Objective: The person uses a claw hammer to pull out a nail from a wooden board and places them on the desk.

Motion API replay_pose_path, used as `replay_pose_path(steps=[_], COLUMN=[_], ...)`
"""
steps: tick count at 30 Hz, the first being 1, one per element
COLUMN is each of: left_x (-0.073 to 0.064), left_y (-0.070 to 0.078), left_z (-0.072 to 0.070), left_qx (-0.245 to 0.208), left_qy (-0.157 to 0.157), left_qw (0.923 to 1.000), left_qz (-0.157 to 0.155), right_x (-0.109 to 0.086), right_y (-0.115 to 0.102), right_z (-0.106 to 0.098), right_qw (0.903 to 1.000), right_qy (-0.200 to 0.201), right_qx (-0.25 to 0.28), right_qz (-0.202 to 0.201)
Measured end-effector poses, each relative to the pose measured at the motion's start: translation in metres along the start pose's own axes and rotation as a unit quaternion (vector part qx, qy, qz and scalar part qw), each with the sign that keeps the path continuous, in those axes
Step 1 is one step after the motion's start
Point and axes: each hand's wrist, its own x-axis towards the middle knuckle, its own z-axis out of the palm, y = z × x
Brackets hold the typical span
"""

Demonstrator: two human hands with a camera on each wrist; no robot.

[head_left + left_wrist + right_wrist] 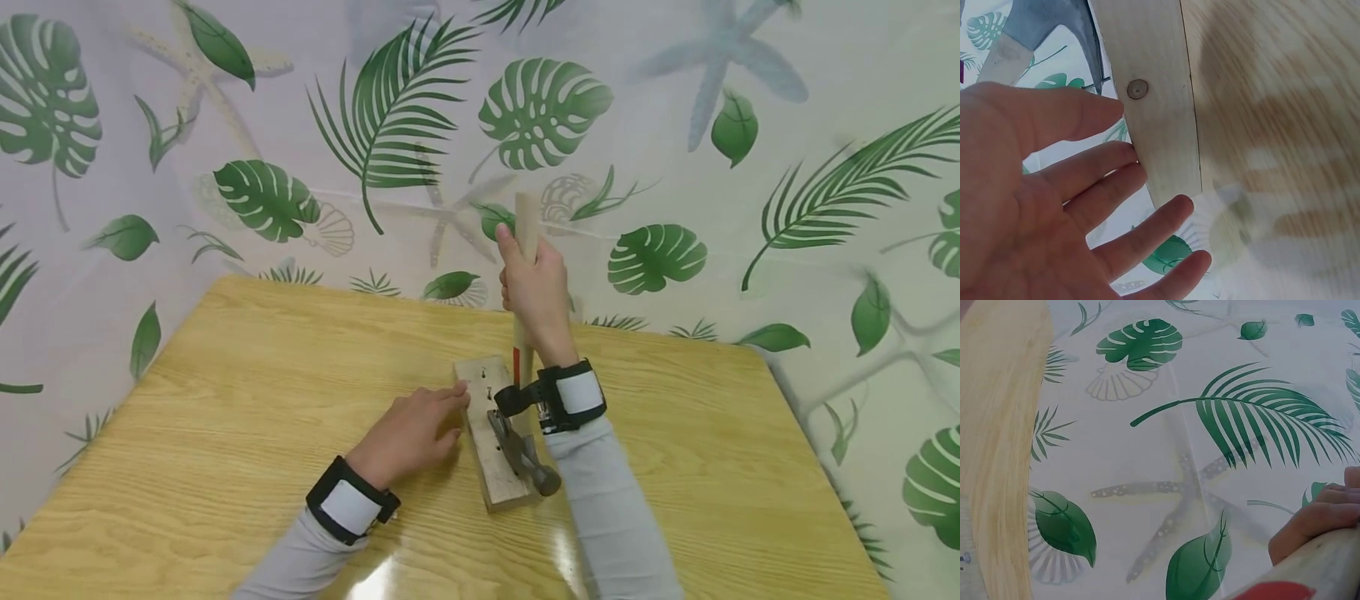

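Note:
My right hand grips the upright wooden handle of a claw hammer, thumb laid along it. The hammer's metal head rests down on a narrow wooden block, claw against its top. Small nails stick out of the block's far half. My left hand lies at the block's left side, fingertips at its edge. In the left wrist view the fingers are spread and loosely bent beside the block, near the claw. The right wrist view catches only curled fingers round the handle.
A yellow wood-grain table bears the block, with its far edge just beyond it. Behind hangs a pale cloth printed with green leaves, starfish and shells. Wrist straps with cameras sit on both arms.

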Motion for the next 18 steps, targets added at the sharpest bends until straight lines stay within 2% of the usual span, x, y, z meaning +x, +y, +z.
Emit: replay_pose_path(steps=[9,14,18], left_x=[0.0,0.0,0.001], left_y=[0.0,0.0,0.001], left_z=[0.0,0.001,0.001], left_qx=[-0.001,-0.001,-0.002], left_qy=[-0.005,-0.01,-0.011], left_qw=[1.0,0.9999,0.9999], left_qz=[-0.003,-0.007,-0.013], right_x=[0.001,-0.004,-0.016], right_y=[-0.008,-0.008,-0.011], right_z=[0.011,0.008,0.0], right_qw=[0.9986,0.9972,0.9938], right_qy=[0.026,0.034,0.047], right_qx=[-0.017,-0.014,0.0], right_qz=[-0.043,-0.065,-0.101])
